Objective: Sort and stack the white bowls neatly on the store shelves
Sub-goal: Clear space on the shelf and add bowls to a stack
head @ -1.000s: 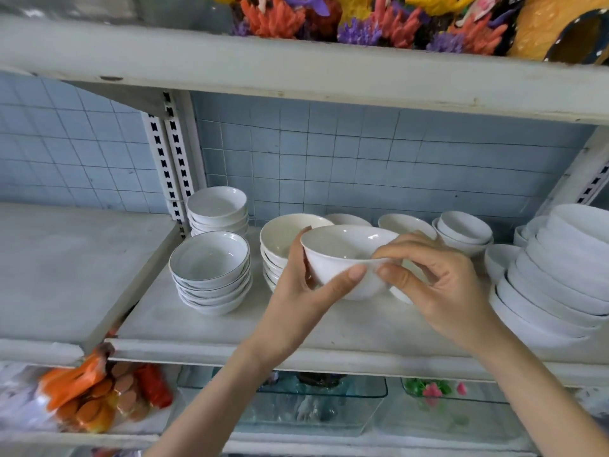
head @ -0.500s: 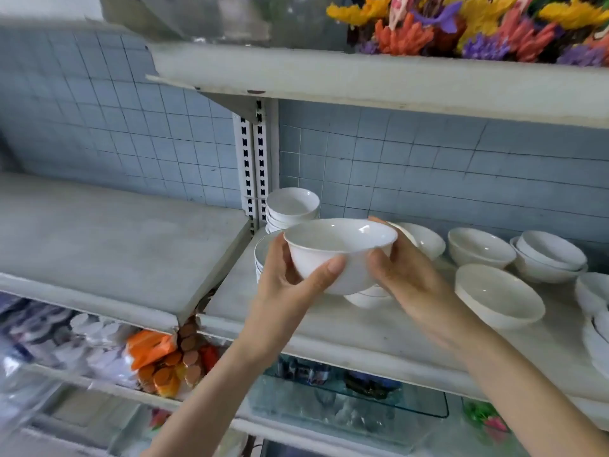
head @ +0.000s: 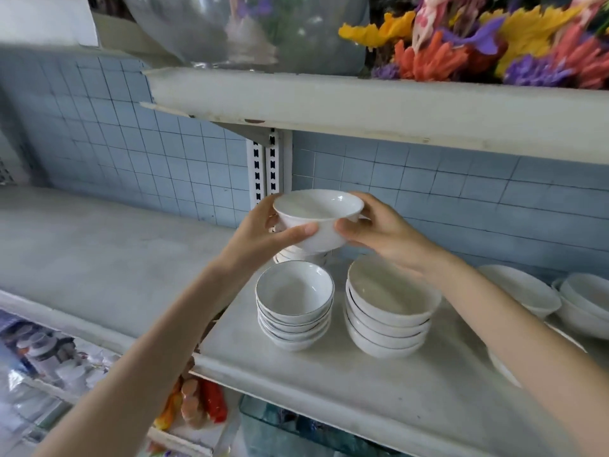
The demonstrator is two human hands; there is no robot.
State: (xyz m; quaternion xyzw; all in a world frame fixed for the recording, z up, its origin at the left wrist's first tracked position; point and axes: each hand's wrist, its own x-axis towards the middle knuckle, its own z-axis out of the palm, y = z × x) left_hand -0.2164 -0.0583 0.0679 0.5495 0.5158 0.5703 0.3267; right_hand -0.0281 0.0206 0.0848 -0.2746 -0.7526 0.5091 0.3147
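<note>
Shelf [head: 329, 384], near front edge: left stack [head: 295, 308] and right stack [head: 390, 308] side by side, not touching. Beyond, left hand [head: 263, 232] and right hand [head: 379, 232] each grip the bowl [head: 318, 212], upright, raised over a rear stack [head: 296, 253] by the back-left corner.

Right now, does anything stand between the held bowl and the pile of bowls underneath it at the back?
Nothing visible does. The left hand and right hand hold the bowl just above the back pile, with no object between them. The left front pile and right front pile stand nearer the shelf edge, out of its path.
</note>
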